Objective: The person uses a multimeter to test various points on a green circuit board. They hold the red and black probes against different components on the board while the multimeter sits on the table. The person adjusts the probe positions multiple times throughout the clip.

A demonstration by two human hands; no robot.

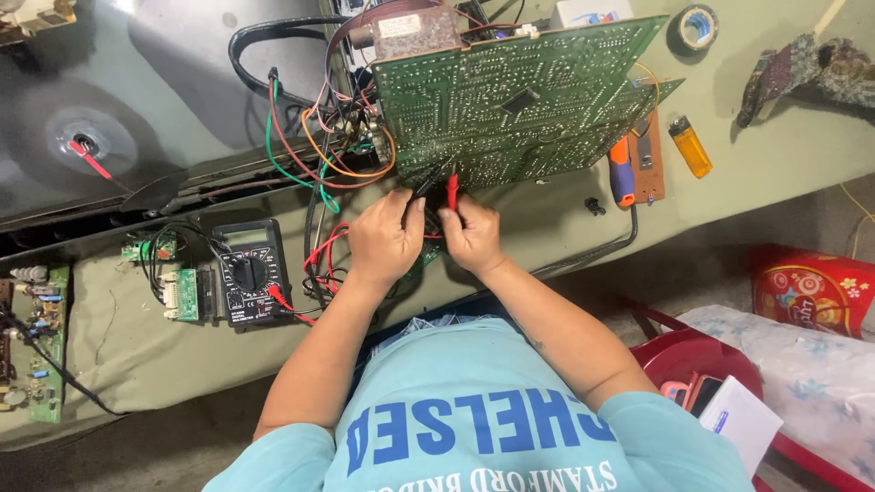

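A large green circuit board [519, 96] lies solder side up on the bench, tilted toward me. My left hand [385, 239] pinches a black test probe [426, 185] whose tip touches the board's near edge. My right hand [469, 234] grips a red test probe [452, 189], its tip on the board just beside the black one. Red and black leads run left to a black multimeter [249, 271] lying flat on the bench.
Coloured wires [314, 150] bundle at the board's left. Small green boards [182, 293] and another board [41, 342] lie at the left. An orange-handled tool [622, 173], a yellow lighter [690, 146] and a tape roll [697, 25] sit right. A red stool [697, 360] stands beside me.
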